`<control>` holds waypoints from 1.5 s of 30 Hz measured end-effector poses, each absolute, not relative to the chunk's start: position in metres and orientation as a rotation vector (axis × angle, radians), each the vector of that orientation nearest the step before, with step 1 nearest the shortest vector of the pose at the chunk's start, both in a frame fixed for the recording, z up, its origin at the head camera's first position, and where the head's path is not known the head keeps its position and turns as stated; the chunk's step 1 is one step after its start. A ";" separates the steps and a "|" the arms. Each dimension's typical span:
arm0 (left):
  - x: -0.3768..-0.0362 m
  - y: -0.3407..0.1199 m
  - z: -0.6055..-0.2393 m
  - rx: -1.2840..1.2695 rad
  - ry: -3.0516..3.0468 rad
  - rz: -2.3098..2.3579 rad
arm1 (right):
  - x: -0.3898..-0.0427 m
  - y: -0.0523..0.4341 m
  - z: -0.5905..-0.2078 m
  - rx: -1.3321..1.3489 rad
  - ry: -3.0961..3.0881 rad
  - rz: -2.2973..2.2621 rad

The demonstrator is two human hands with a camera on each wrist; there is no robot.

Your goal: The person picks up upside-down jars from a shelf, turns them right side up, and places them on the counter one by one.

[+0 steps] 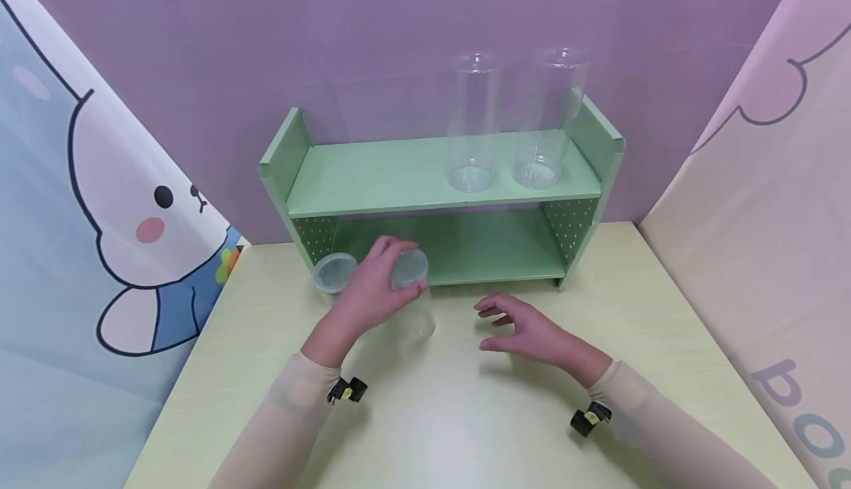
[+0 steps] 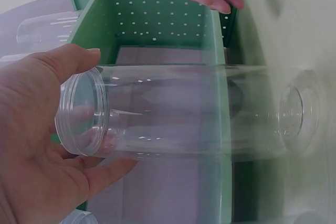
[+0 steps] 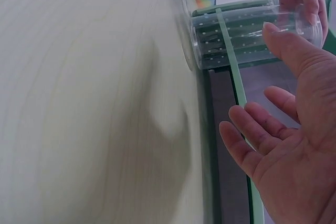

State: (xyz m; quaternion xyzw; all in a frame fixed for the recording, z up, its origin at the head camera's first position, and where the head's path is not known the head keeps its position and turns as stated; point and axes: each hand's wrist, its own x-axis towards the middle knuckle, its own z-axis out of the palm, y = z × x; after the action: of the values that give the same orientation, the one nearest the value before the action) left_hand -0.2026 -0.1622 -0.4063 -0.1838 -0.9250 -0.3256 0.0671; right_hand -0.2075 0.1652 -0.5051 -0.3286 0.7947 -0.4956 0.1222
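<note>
My left hand (image 1: pixel 374 287) grips a tall clear plastic jar (image 1: pixel 417 319) near its lidded top, thumb on one side and fingers round the other. In the left wrist view this jar (image 2: pixel 173 111) stands before the green shelf, its base close to or on the tabletop. A second clear jar (image 1: pixel 335 273) with a lid stands just left of that hand, its lower part hidden behind the wrist. My right hand (image 1: pixel 525 330) hovers over the table to the right, fingers loosely bent and holding nothing. The right wrist view shows its palm (image 3: pixel 294 171) facing the shelf, apart from the jars.
A green two-tier shelf (image 1: pixel 392 175) stands at the back of the pale wooden table (image 1: pixel 452 415). Two more clear cylinders (image 1: pixel 473 123) stand upright on its top tier, toward the right. Printed cloths hang at both sides, and a purple cloth (image 1: pixel 385 31) is behind.
</note>
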 end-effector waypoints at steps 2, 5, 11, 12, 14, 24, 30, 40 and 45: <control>-0.202 -0.162 -0.408 -0.559 -2.789 -0.981 | -0.208 0.165 -0.505 -0.963 2.325 -1.443; -0.202 -0.162 -0.411 -0.563 -2.788 -0.981 | -0.208 0.165 -0.505 -0.966 2.330 -1.438; -0.203 -0.161 -0.413 -0.554 -2.786 -0.985 | -0.208 0.164 -0.504 -0.963 2.318 -1.439; -0.203 -0.160 -0.413 -0.550 -2.786 -0.989 | -0.208 0.164 -0.504 -0.963 2.316 -1.438; -0.203 -0.160 -0.413 -0.538 -2.790 -0.996 | -0.208 0.164 -0.504 -0.967 2.316 -1.433; -0.203 -0.160 -0.414 -0.508 -2.795 -1.032 | -0.209 0.165 -0.503 -0.963 2.333 -1.405; -0.204 -0.159 -0.414 -0.507 -2.801 -1.021 | -0.209 0.165 -0.502 -0.963 2.338 -1.404; -0.204 -0.159 -0.414 -0.551 -2.795 -1.018 | -0.209 0.169 -0.500 -0.958 2.353 -1.414; -0.203 -0.160 -0.412 -0.567 -2.787 -1.022 | -0.209 0.171 -0.500 -0.949 2.370 -1.409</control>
State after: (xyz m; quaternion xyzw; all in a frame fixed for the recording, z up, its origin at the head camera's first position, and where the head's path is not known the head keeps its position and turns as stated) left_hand -0.2028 -0.1599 -0.4125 -0.1873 -0.9205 -0.3376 0.0595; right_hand -0.2091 0.1708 -0.5000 -0.3234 0.8077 -0.4800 0.1126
